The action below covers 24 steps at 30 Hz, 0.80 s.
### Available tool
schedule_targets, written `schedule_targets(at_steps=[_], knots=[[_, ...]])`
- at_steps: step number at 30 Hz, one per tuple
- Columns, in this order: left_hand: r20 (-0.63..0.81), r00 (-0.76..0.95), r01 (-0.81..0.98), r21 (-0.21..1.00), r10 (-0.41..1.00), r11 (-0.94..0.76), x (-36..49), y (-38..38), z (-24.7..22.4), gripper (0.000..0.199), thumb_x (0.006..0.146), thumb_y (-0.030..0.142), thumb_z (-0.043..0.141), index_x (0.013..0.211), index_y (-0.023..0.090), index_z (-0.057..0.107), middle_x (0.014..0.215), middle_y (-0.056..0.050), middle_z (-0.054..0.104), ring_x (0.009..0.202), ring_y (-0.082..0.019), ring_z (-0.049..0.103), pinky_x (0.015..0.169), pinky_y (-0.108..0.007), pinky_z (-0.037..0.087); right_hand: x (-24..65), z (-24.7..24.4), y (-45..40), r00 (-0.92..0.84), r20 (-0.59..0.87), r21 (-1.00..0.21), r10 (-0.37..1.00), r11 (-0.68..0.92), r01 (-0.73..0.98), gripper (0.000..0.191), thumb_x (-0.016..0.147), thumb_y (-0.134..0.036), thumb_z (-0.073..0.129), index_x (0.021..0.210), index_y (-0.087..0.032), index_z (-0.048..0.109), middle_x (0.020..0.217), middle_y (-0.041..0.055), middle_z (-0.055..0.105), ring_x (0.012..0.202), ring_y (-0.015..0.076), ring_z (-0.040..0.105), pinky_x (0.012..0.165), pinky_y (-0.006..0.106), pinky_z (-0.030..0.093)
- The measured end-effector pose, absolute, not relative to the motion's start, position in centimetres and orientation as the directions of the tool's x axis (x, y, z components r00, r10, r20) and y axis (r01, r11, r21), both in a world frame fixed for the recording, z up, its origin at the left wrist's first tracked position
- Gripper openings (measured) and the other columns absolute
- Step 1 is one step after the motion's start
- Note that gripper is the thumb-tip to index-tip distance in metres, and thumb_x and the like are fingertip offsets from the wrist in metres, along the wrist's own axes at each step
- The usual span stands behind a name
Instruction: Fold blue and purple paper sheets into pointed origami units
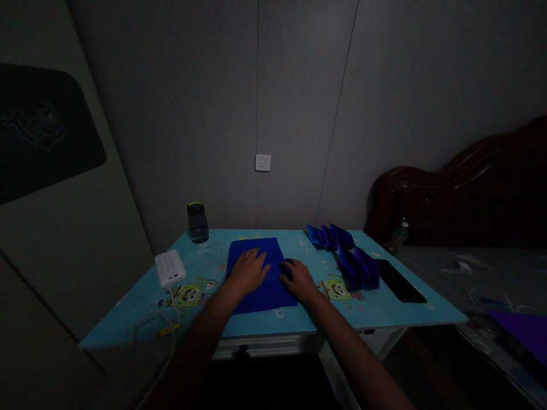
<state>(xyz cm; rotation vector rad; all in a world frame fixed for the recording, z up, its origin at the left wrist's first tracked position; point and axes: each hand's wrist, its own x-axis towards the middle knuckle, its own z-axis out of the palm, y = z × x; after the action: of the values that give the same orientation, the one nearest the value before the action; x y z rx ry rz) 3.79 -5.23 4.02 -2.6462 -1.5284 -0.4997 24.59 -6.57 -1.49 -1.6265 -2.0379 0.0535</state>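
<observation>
A sheet of blue paper (262,298) lies on the light-blue table in front of me; whether it is one layer or several I cannot tell. My left hand (248,270) rests flat on its upper middle, fingers spread. At the sheet's right edge, my right hand (299,280) touches the paper with its fingers slightly bent and the thumb apart. Neither hand grips anything. To the right stand folded blue and purple papers: a nearer piece (359,269) and a farther group (330,237).
A white power bank (170,269) with a cable sits at the table's left, near a dark water bottle (198,223). A black phone (399,281) lies by the right edge. Beyond the table is a bed with a wooden headboard (427,191) and a purple sheet (523,333).
</observation>
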Motion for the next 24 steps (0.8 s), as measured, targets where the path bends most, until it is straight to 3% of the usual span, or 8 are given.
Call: schedule_targets(at_steps=[6,11,18,22,24], knots=[[0.159,0.414,0.873,0.209,0.896,-0.44,4.8,-0.1,0.6,0.065,0.088,0.052,0.048,0.134,0.006,0.05,0.143,-0.029,0.045,0.133,-0.042,0.042,0.106,-0.056,0.031,26.3,-0.3,-5.3,0.037,0.432,-0.275,0.901,0.093,0.957,0.038,0.093,-0.036,0.049,0.125,-0.018,0.062,0.133,0.0152,0.056,0.124,0.0276,0.049,0.104,0.039,0.035],[0.192,0.436,0.832,0.287,0.879,-0.475,3.8,0.9,-2.2,0.068,0.09,0.056,0.039,0.141,0.01,0.044,0.151,-0.024,0.035,0.142,-0.037,0.028,0.113,-0.053,0.021,30.7,1.7,-2.8,0.257,0.489,-0.226,0.834,-0.164,0.96,0.043,0.092,-0.013,0.039,0.132,-0.014,0.056,0.145,0.0198,0.043,0.135,0.0332,0.035,0.106,0.047,0.028],[0.258,0.421,0.795,0.357,0.87,-0.49,3.6,0.6,-2.4,0.058,0.091,0.049,0.044,0.137,0.014,0.05,0.149,-0.019,0.041,0.141,-0.035,0.031,0.115,-0.052,0.019,33.2,1.7,-0.7,0.328,0.436,-0.195,0.838,-0.268,0.944,0.033,0.088,-0.008,0.044,0.102,-0.011,0.073,0.114,0.0272,0.06,0.114,0.0371,0.055,0.09,0.048,0.043],[0.284,0.409,0.779,0.386,0.867,-0.494,3.5,0.4,-2.4,0.055,0.091,0.046,0.045,0.135,0.015,0.052,0.148,-0.018,0.043,0.141,-0.034,0.032,0.116,-0.05,0.019,33.5,1.7,-0.3,0.327,0.434,-0.203,0.84,-0.262,0.943,0.026,0.091,-0.012,0.048,0.1,-0.009,0.073,0.113,0.0273,0.059,0.112,0.0355,0.058,0.091,0.046,0.046],[0.294,0.403,0.769,0.405,0.867,-0.495,3.4,0.3,-2.4,0.052,0.09,0.045,0.046,0.133,0.016,0.053,0.148,-0.017,0.044,0.14,-0.034,0.033,0.116,-0.051,0.02,33.9,2.0,-0.2,0.331,0.441,-0.22,0.834,-0.257,0.941,0.022,0.094,-0.019,0.053,0.108,-0.011,0.068,0.117,0.0215,0.059,0.108,0.03,0.06,0.09,0.043,0.049]])
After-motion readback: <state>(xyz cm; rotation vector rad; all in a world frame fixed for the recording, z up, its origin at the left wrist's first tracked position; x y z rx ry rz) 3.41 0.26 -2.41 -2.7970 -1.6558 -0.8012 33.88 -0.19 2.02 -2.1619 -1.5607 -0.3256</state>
